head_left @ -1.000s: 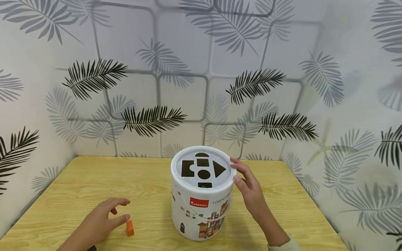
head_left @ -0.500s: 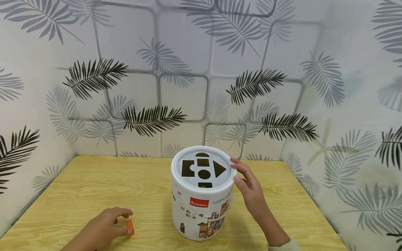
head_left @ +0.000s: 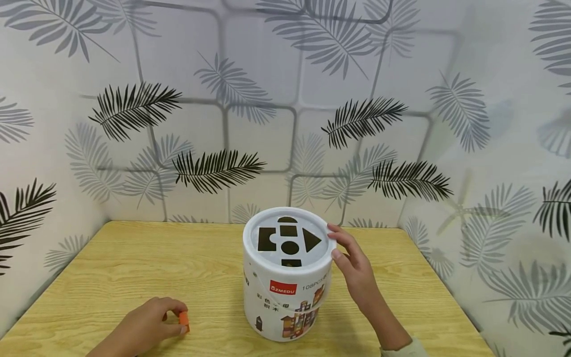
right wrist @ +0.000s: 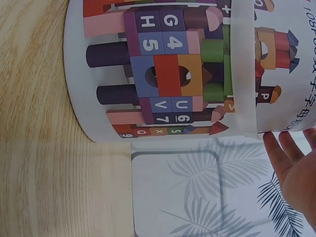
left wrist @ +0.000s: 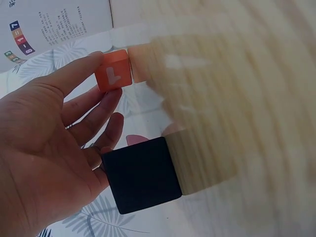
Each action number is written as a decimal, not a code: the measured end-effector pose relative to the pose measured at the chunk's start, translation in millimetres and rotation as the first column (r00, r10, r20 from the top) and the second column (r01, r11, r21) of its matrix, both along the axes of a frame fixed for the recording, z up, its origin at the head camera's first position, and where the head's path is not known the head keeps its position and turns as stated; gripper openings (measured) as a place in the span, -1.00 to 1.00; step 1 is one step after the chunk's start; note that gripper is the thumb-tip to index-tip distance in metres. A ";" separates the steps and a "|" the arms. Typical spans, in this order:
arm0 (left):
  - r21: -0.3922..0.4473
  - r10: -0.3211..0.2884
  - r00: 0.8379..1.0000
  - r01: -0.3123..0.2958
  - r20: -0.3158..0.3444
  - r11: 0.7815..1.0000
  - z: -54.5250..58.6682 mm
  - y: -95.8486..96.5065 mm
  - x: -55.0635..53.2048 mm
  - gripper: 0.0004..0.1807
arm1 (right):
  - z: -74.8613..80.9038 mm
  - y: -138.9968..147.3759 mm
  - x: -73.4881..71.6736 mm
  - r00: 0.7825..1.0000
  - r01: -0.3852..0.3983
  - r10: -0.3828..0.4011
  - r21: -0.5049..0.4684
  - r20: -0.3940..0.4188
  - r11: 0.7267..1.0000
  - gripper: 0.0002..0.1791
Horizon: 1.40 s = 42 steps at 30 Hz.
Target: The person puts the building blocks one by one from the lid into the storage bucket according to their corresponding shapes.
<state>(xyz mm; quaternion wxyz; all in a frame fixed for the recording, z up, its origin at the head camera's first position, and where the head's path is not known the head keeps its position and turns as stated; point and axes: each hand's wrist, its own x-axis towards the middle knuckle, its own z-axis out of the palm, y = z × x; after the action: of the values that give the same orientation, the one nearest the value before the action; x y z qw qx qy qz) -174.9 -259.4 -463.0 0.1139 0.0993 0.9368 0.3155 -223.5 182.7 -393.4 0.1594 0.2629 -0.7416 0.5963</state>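
Note:
My left hand (head_left: 147, 322) is low at the front left, pinching a small orange block (head_left: 184, 321) between thumb and fingertips. A white L shows on the orange block (left wrist: 114, 70) in the left wrist view. Near the palm there, a dark block (left wrist: 143, 175) stands with a pink piece (left wrist: 136, 139) partly hidden behind it; the head view does not show them. A white shape-sorter bucket (head_left: 285, 297), its lid (head_left: 272, 260) cut with several shaped holes, stands upright at centre. My right hand (head_left: 357, 272) rests its fingertips and thumb on the right of the lid's rim.
The wooden table (head_left: 178, 263) runs back to a wall (head_left: 258, 134) papered with leaves. Part of a printed white surface (left wrist: 54, 29) shows at the top of the left wrist view. A white strap (right wrist: 243, 69) crosses the bucket in the right wrist view.
My left hand has come down and slightly right, its thumb and fingers closing onto the orange block. The right hand and the bucket have stayed in place.

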 end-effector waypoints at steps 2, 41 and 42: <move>0.007 0.006 1.000 -0.006 -0.001 1.000 0.7 0.2 0.1 -0.61 | 0.0 -0.1 0.3 1.000 0.000 0.000 0.000 0.003 1.000 -0.66; 0.172 -0.028 0.831 0.148 -0.555 0.974 112.8 52.8 11.4 -0.64 | 0.0 -0.1 0.4 1.000 -0.006 0.006 -0.001 0.017 1.000 -0.66; 0.172 -0.040 0.820 0.167 -0.571 0.971 116.7 56.0 10.8 -0.63 | -0.1 0.1 0.3 1.000 -0.006 0.006 0.001 0.017 1.000 -0.66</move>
<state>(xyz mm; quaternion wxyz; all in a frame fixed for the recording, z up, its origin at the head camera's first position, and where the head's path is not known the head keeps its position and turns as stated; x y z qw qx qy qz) -164.1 -203.5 -346.3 -0.1617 0.2504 0.8823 0.3643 -223.2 182.8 -393.5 0.1511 0.2602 -0.7425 0.5985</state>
